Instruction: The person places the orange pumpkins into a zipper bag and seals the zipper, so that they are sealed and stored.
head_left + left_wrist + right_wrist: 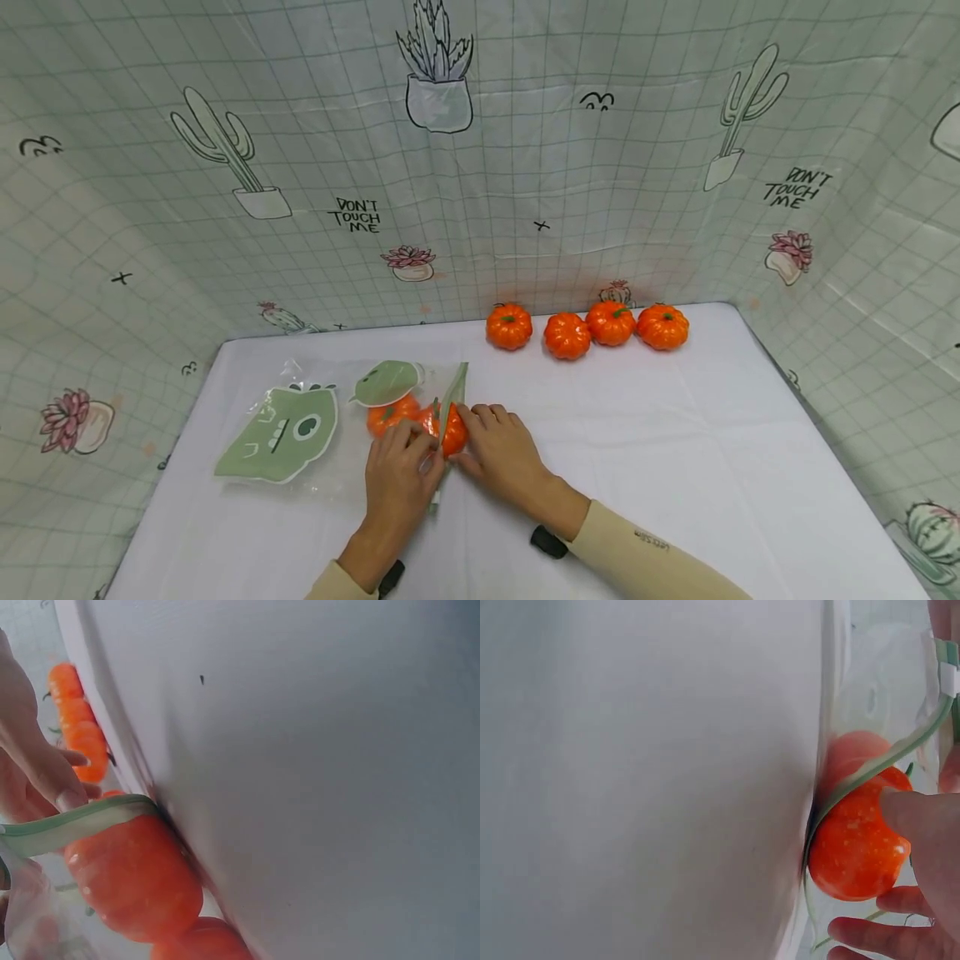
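Pumpkin (454, 432), orange and glossy, sits at the mouth of a clear plastic bag (345, 454), straddling its green edge (454, 388), partly inside and partly out. The right hand (504, 454) holds it from the outer side, the thumb laid on its skin and the fingers spread round the other side, so the grasp is about as wide as the fruit. The left hand (401, 468) has its fingers bent together at the near part of the green edge, pinching the plastic close to a white slider (949, 679).

Just beyond the first pumpkin, a second one (390, 414) lies wholly within the bag. The bag rests flat on the left part of a white-covered table (675, 467), printed with a big green one-eyed face (281, 433) and a smaller green shape (387, 383).

Along the back edge stand four more pumpkins (567, 336): the leftmost a little apart, the other three close together. Beige sleeves (645, 550) cover the forearms, with small lettering on the right one. Behind everything hangs a gridded cloth (487, 167) drawn with potted cacti and the words "DON'T TOUCH ME".
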Demonstrator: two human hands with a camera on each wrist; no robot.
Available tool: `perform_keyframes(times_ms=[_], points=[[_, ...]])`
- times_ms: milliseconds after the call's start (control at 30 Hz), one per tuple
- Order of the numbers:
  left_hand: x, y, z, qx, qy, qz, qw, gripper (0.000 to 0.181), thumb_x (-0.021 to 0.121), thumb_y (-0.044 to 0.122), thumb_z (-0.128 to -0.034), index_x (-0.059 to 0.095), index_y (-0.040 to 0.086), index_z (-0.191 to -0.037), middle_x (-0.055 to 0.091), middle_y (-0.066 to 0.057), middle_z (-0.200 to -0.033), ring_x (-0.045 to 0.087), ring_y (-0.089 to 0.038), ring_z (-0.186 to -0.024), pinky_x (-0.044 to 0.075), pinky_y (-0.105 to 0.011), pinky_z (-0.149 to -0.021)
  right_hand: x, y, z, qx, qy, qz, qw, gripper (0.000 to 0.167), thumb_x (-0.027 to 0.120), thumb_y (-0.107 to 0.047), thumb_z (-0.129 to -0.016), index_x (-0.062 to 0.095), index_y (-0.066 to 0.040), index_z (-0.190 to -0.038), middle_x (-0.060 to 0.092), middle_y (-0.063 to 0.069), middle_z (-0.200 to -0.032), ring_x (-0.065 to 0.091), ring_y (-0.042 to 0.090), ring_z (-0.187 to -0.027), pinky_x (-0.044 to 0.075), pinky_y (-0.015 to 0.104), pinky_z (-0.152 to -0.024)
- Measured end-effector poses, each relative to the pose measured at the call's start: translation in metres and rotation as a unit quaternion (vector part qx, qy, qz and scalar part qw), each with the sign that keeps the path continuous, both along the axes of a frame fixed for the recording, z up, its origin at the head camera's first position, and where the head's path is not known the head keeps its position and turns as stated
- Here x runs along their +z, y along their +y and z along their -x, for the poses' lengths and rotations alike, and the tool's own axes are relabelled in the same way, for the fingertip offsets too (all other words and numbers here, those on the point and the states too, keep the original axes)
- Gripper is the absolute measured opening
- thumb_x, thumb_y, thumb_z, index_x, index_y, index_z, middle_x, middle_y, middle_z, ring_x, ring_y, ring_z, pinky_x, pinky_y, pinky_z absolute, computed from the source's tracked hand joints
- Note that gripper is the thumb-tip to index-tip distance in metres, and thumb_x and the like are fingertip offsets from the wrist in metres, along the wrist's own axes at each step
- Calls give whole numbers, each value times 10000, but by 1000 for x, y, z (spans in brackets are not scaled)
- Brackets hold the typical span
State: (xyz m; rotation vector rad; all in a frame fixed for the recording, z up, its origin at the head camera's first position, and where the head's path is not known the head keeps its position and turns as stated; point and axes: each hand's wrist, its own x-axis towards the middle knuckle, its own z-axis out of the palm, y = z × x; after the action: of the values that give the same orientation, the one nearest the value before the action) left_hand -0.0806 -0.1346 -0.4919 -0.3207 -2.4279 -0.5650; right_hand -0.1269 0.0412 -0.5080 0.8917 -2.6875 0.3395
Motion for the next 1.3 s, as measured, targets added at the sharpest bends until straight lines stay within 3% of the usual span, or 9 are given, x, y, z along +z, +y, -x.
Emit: perform_keyframes(times_ms=[367,533,767,867,1033,1300], points=[[0,1,1,-150,114,-30,9998,232,872,3,-704,713,120,-826,603,-36,-915,594,-234,-825,433,-380,-689,-2,-13,5,45,256,-175,9995,628,810,-469,-910,636,-65,-1358,682,97,-1191,658,274,-1087,571,391,-892],[0,0,1,-157,62,-33,9999,227,883,7,-704,722,113,-824,602,-33,-916,592,-232,-813,431,-375,-680,0,-11,3,-63,129,-125,9998,631,795,-488,-916,650,-68,-1364,692,101,-1191,663,281,-1092,569,404,-896],[1,0,1,-145,-58,-10,9999,193,874,18,-736,743,113,-841,611,-35,-934,604,-237,-834,431,-378,-685,1,-8,1,166,-216,-81,9996,564,756,-434,-967,649,-72,-1386,681,110,-1246,653,290,-1145,560,420,-941],[2,1,2,-142,-42,-31,9999,186,874,22,-735,743,110,-832,614,-36,-929,608,-243,-837,436,-379,-684,4,-3,3,86,-406,1,9991,576,741,-427,-980,628,-66,-1415,674,116,-1261,645,301,-1156,553,438,-955],[3,1,2,-85,-148,-72,9998,160,861,26,-741,751,108,-823,613,-29,-924,617,-251,-854,454,-388,-696,10,12,13,-202,-645,276,9973,596,743,-406,-984,607,-44,-1437,661,131,-1279,629,329,-1171,538,480,-983],[1,1,2,-44,-113,-103,9999,161,870,28,-727,760,100,-820,604,-35,-921,612,-259,-859,456,-392,-696,19,37,39,-697,-499,423,9954,578,779,-355,-963,613,-36,-1415,659,154,-1294,629,357,-1167,542,500,-976]])
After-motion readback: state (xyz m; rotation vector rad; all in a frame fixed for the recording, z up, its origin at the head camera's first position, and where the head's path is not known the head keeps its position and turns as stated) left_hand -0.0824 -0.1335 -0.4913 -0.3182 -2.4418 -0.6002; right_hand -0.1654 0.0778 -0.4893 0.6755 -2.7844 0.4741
